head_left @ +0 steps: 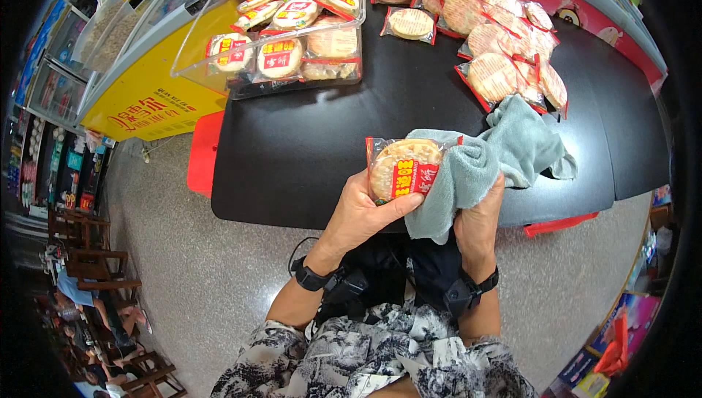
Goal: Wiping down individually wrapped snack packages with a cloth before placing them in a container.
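Over the near edge of the black table (307,171), my left hand (362,211) grips a packet of rice crackers (402,171) in clear and red wrapping. Its thumb lies across the lower front of the packet. My right hand (479,215) is closed on a grey-green cloth (457,186), which rests against the packet's right side. The rest of the cloth trails onto the tabletop to the right. Folds of cloth hide most of my right fingers.
At the back left, a clear plastic bin (292,80) holds several cracker packets. More packets (497,39) lie heaped at the back right, with a single packet (411,24) to their left. A yellow panel (153,109) stands left of the table. People and wooden chairs (95,263) are at far left.
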Motion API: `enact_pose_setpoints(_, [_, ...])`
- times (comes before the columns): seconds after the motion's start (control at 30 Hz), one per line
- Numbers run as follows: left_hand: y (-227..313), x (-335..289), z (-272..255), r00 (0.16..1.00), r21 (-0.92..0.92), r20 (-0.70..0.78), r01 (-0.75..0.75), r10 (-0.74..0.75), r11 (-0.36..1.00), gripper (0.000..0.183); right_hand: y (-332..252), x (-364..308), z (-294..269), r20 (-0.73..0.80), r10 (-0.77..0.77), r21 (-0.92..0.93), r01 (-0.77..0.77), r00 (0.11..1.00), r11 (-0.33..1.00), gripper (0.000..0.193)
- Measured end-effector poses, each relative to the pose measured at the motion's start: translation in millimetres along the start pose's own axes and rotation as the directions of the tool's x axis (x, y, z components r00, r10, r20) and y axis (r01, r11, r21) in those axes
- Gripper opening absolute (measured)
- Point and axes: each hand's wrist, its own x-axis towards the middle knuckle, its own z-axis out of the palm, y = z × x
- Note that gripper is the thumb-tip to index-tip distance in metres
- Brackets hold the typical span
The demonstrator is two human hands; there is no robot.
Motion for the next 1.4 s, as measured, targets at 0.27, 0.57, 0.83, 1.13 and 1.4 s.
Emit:
enact_pose_setpoints(0.27, [-4.2,1.3,-2.3,1.0,0.052,0.017,-0.006,0.005,0.999,0.036,1.3,0.6,1.4,-0.02,-0.015,0.023,0.015,1.0,1.0,0.017])
enact_pose_setpoints(0.57, [-5.5,0.9,-1.4,0.999,0.047,0.009,-0.033,0.033,0.998,0.035,-3.1,-0.1,2.7,0.025,0.0,-0.036,0.001,1.0,0.999,0.017])
enact_pose_setpoints(0.83, [-3.4,-0.3,0.6,0.995,0.002,-0.085,-0.05,0.05,0.999,0.034,-0.6,-1.0,2.1,-0.006,0.012,0.055,-0.011,1.0,0.998,0.018])
enact_pose_setpoints(1.13, [-5.8,1.6,-6.6,0.932,-0.514,-0.348,-0.284,0.106,0.809,0.032,-8.2,3.7,1.2,0.268,0.114,-0.257,-0.043,0.957,0.965,0.022])
enact_pose_setpoints(1.4, [-13.3,2.0,-2.9,0.935,-0.359,-0.32,-0.268,0.152,0.894,0.039,-10.1,4.3,5.3,0.268,0.094,-0.351,0.007,0.959,0.936,0.021])
